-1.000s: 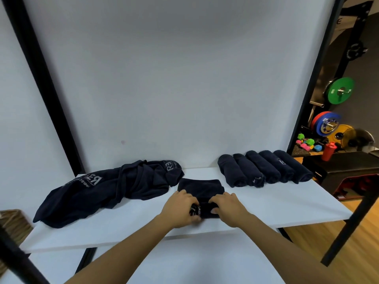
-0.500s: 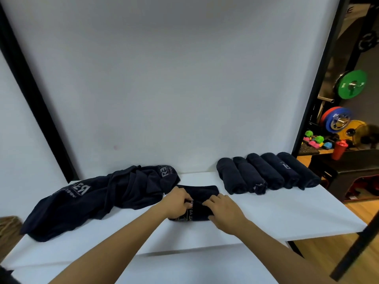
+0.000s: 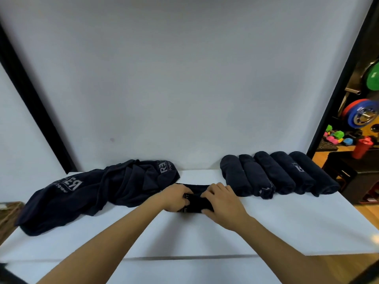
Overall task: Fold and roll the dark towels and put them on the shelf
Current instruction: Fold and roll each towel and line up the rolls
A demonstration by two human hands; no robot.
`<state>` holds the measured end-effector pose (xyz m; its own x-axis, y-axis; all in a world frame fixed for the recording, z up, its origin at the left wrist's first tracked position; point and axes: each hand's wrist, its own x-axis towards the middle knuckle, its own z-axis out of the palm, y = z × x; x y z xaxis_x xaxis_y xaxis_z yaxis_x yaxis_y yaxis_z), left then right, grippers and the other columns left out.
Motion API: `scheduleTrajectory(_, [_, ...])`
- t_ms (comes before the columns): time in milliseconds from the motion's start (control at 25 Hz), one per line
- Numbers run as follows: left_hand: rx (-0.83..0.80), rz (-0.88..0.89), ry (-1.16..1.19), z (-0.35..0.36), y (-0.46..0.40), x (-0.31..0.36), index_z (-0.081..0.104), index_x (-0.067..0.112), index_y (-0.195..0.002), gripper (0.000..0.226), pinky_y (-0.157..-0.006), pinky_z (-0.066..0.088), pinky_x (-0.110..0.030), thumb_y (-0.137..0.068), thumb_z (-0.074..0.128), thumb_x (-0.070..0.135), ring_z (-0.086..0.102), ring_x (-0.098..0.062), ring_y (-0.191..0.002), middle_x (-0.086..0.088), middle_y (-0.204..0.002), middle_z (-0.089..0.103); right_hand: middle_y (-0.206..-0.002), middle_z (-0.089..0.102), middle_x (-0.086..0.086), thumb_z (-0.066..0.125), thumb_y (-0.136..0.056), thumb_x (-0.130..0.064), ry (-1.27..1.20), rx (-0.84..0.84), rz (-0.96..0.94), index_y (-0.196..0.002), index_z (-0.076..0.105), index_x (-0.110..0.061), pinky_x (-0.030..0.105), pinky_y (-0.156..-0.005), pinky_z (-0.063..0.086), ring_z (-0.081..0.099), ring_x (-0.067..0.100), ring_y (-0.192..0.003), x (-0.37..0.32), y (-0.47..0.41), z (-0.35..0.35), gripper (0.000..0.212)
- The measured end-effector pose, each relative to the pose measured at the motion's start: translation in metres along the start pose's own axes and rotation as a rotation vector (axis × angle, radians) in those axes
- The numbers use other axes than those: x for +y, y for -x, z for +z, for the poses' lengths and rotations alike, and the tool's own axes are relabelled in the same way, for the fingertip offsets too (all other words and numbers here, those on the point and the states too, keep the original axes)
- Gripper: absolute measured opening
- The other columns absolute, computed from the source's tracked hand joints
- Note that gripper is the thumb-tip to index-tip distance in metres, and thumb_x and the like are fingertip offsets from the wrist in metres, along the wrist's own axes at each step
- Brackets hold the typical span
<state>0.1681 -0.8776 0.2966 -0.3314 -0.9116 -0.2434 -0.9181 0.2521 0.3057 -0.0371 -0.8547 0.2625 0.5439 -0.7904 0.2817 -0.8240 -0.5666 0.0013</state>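
From the head camera, both hands meet at the centre of the frame on a dark towel that is partly rolled on the white shelf. The left hand has its grip curled over the left end of the roll, fingers tucked onto the cloth; the right hand presses on the right end with fingers bent over the top and the thumb low at the near edge. Pale lettering shows on the cloth between the hands (too small to read).

To the left of the frame a heap of unfolded dark towels lies crumpled, soft and creased, with white printed logos; its right edge reaches just beside the left hand. To the right, five rolled towels lie side by side, touching, as plump cylinders against the plain white back panel. The nearest roll sits just beside the right hand.

At the right edge, beyond a black frame post, are coloured weight plates, small bright dumbbells and a red bottle.
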Motion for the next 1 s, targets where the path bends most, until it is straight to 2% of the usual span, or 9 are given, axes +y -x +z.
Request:
scheduleTrajectory(80, [-0.085, -0.036, 0.115, -0.008, -0.011, -0.007, 0.057, 0.022, -0.133, 0.037, -0.100, 0.044, -0.032, -0.096, 0.056, 0.023, 0.056, -0.020, -0.116, 0.000, -0.130, 0.060, -0.099, 0.064, 0.001, 0.084, -0.060, -0.047, 0.055, -0.030, 0.013, -0.106, 0.068, -0.020, 0.036, -0.076, 0.050, 0.061, 0.023, -0.091, -0.003, -0.003, 0.010, 0.056])
scheduleTrajectory(160, [-0.092, -0.034, 0.193, -0.008, -0.017, -0.013, 0.058, 0.024, -0.132, 0.035, -0.099, 0.043, -0.030, -0.096, 0.057, 0.024, 0.055, -0.019, -0.114, -0.002, -0.127, 0.060, -0.105, 0.065, 0.005, 0.082, -0.069, -0.040, 0.013, -0.075, 0.064, -0.115, 0.066, -0.018, 0.039, -0.083, 0.049, 0.061, 0.026, -0.097, 0.000, -0.010, 0.017, 0.053])
scheduleTrajectory(240, [0.086, 0.041, 0.159, -0.006, -0.017, -0.016, 0.059, 0.025, -0.129, 0.034, -0.097, 0.037, -0.024, -0.095, 0.061, 0.026, 0.050, -0.018, -0.113, -0.002, -0.119, 0.058, -0.119, 0.060, 0.006, 0.064, -0.090, -0.038, 0.001, -0.106, 0.091, -0.131, 0.055, -0.017, 0.039, -0.093, 0.041, 0.054, 0.028, -0.109, 0.004, -0.019, 0.015, 0.047])
scheduleTrajectory(360, [0.346, 0.239, -0.241, -0.004, -0.010, -0.022, 0.060, 0.027, -0.129, 0.037, -0.090, 0.035, -0.028, -0.095, 0.056, 0.041, 0.048, -0.022, -0.108, 0.001, -0.115, 0.059, -0.119, 0.056, 0.006, 0.050, -0.098, -0.039, -0.030, -0.202, 0.113, -0.136, 0.048, -0.019, 0.034, -0.089, 0.036, 0.051, 0.026, -0.108, 0.012, -0.037, 0.009, 0.043])
scheduleTrajectory(440, [0.282, 0.238, -0.380, -0.001, -0.009, -0.024, 0.052, 0.025, -0.138, 0.052, -0.091, 0.039, -0.032, -0.092, 0.056, 0.050, 0.048, -0.023, -0.108, 0.000, -0.118, 0.058, -0.116, 0.056, 0.005, 0.050, -0.098, -0.040, -0.109, -0.327, 0.171, -0.135, 0.049, -0.021, 0.034, -0.088, 0.041, 0.051, 0.025, -0.106, 0.017, -0.049, 0.001, 0.041])
scheduleTrajectory(520, [0.226, 0.182, -0.342, 0.001, -0.015, -0.023, 0.049, 0.023, -0.140, 0.049, -0.089, 0.041, -0.033, -0.094, 0.057, 0.041, 0.047, -0.023, -0.111, -0.002, -0.118, 0.058, -0.121, 0.056, 0.003, 0.051, -0.097, -0.042, -0.210, -0.391, 0.235, -0.138, 0.046, -0.023, 0.036, -0.092, 0.044, 0.051, 0.023, -0.110, 0.023, -0.056, -0.004, 0.046])
scheduleTrajectory(720, [0.031, 0.153, -0.085, -0.019, -0.055, -0.038, 0.058, 0.012, -0.124, 0.028, -0.091, 0.045, -0.040, -0.100, 0.046, 0.020, 0.055, -0.030, -0.110, -0.011, -0.113, 0.063, -0.134, 0.049, 0.001, 0.050, -0.093, -0.053, 0.041, -0.100, 0.122, -0.145, 0.037, -0.024, 0.034, -0.102, 0.034, 0.044, 0.023, -0.123, 0.019, -0.052, 0.002, 0.061])
scheduleTrajectory(880, [-0.050, 0.136, -0.077, -0.015, -0.073, -0.044, 0.030, 0.012, -0.151, 0.059, -0.111, 0.031, -0.041, -0.098, 0.040, 0.036, 0.038, -0.031, -0.134, -0.012, -0.144, 0.046, -0.142, 0.041, 0.007, 0.055, -0.090, -0.045, 0.077, -0.216, 0.183, -0.151, 0.025, -0.017, 0.037, -0.107, 0.034, 0.040, 0.027, -0.130, 0.015, -0.057, 0.028, 0.073])
scheduleTrajectory(1000, [0.070, 0.216, -0.250, -0.002, -0.077, -0.053, 0.031, 0.021, -0.146, 0.092, -0.106, 0.032, -0.040, -0.071, 0.054, 0.069, 0.039, -0.025, -0.126, -0.001, -0.135, 0.047, -0.126, 0.049, 0.005, 0.057, -0.080, -0.043, 0.112, -0.234, 0.230, -0.140, 0.035, -0.019, 0.038, -0.094, 0.038, 0.046, 0.026, -0.114, 0.017, -0.072, 0.031, 0.068])
